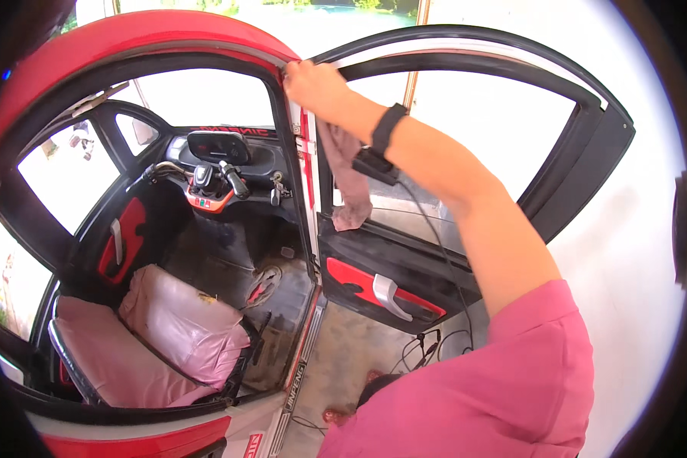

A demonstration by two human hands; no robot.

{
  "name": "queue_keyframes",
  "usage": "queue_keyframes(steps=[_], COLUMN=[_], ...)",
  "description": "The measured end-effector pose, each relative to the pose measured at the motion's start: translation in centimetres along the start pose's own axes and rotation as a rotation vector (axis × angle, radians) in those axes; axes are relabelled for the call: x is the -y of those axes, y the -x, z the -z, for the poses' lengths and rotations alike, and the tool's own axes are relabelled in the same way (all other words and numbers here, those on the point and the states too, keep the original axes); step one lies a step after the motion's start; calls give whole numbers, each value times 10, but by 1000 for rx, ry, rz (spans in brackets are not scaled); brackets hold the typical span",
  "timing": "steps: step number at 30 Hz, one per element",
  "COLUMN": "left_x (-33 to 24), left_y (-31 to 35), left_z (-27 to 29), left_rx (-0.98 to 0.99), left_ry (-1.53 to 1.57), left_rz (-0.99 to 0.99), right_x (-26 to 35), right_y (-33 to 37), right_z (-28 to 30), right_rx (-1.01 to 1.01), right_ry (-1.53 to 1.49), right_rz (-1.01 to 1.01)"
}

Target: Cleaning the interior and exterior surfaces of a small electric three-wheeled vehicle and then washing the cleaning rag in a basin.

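Observation:
My right hand (311, 82) is raised to the top front corner of a small red vehicle's door opening. Its fingers are closed on a dusty pink cloth (349, 172), which dangles below the wrist in front of the door window. The knuckles rest against the red and white door pillar (304, 145), where the open door (404, 278) meets the body. A black band (388, 126) with a small box and a cable circles my right wrist. My left hand is out of the picture.
Inside the cabin are handlebars (235, 181), a dashboard display (218, 147) and a seat (183, 320) under wrinkled pink covering. Keys (280, 183) hang by the dashboard. Loose black cables (433, 347) lie on the floor beneath the door. A white wall (626, 252) stands at right.

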State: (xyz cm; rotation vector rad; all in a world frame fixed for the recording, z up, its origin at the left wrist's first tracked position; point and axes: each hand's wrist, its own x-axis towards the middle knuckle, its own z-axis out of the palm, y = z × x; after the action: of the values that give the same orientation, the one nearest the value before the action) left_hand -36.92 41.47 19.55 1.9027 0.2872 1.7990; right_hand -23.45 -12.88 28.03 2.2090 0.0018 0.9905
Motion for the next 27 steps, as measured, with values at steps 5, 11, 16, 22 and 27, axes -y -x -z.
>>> queue_keyframes(steps=[5,11,16,22,27], left_x=[5,-4,7,7,4], left_y=[-3,-4,-3,-5,-8], left_z=[5,8,3,5,6], left_rx=[17,46,61,95,88], left_ry=[-5,118,175,261,338], left_rz=[-5,-27,-53,-43,-131], right_x=[-6,-42,-89,-131,-156], right_y=[5,29,62,115,148], right_z=[13,54,110,172,209], right_rx=[0,-80,-102,-69,-43], right_ry=[-20,55,163,114,283], right_rz=[69,16,-65,-112,-212])
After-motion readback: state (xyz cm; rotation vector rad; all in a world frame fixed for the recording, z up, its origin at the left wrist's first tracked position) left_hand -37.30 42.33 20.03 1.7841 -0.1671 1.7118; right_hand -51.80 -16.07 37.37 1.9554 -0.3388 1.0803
